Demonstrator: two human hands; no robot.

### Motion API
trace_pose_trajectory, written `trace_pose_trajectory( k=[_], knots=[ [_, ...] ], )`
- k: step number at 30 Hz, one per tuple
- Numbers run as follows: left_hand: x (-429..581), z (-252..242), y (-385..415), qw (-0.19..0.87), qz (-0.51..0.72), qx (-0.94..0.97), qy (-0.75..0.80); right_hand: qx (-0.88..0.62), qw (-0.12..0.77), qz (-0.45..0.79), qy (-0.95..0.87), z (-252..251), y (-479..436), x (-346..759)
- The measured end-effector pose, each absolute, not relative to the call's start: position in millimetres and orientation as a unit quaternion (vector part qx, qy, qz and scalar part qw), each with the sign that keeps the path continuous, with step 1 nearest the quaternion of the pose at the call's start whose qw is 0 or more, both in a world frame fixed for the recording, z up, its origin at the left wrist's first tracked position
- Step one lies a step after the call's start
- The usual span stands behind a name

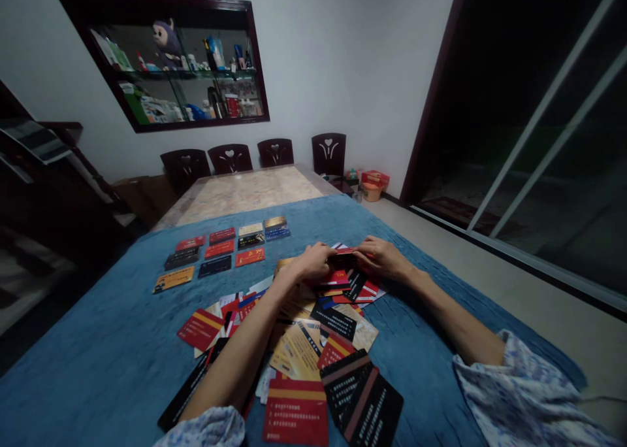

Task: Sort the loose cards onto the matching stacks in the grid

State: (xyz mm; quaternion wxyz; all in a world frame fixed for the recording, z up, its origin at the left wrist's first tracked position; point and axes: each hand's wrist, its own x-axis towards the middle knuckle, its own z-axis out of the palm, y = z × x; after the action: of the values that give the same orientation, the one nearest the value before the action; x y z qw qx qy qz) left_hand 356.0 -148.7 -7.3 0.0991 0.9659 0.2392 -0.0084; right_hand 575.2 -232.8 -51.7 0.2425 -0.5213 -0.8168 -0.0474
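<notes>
Both my hands meet at the far side of a loose heap of plastic cards (296, 411). The fingers of my left hand (316, 262) are closed on the left end of a red-edged card (343, 251). My right hand (383, 257) pinches the right end of the same card; whether it is one card or a few together, I cannot tell. Just below my hands lie a bright red card (337, 279) and a black card (353, 285). The heap mixes red, black and gold cards, many with a magnetic stripe showing. My left forearm covers part of it.
Cards lie in short rows at the left, among them an orange card (173, 279) and a dark blue card (214, 266). A blue cloth (122, 342) covers the near part of the table (245, 189). Dark chairs (328, 154) stand beyond its far end.
</notes>
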Motion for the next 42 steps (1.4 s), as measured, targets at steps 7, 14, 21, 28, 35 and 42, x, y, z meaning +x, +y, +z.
trace_pose_trajectory(
  k=[7, 14, 21, 28, 35, 42],
  knots=[
    [361.7, -16.4, -147.6, 0.092, 0.071, 0.962, 0.249, -0.563, 0.275, -0.085, -0.775, -59.8, -230.0, 572.2],
    [364.2, -31.7, -147.1, 0.096, 0.144, 0.94, 0.295, -0.598, 0.275, -0.074, -0.749, -64.3, -226.5, 568.5],
    [362.1, -28.3, -155.9, 0.076, 0.153, 0.935, 0.312, -0.622, 0.262, -0.053, -0.736, -63.7, -229.1, 562.4],
    [361.3, -21.3, -163.6, 0.028, 0.118, 0.92, 0.372, -0.605, 0.257, -0.06, -0.751, -63.5, -228.8, 558.1],
    [360.6, -20.4, -163.1, 0.028, 0.147, 0.911, 0.385, -0.58, 0.277, -0.076, -0.762, -67.6, -223.3, 556.7],
    [358.1, -21.6, -159.6, 0.038, 0.142, 0.913, 0.379, -0.579, 0.263, -0.11, -0.764, -73.7, -218.8, 558.4]
  ],
)
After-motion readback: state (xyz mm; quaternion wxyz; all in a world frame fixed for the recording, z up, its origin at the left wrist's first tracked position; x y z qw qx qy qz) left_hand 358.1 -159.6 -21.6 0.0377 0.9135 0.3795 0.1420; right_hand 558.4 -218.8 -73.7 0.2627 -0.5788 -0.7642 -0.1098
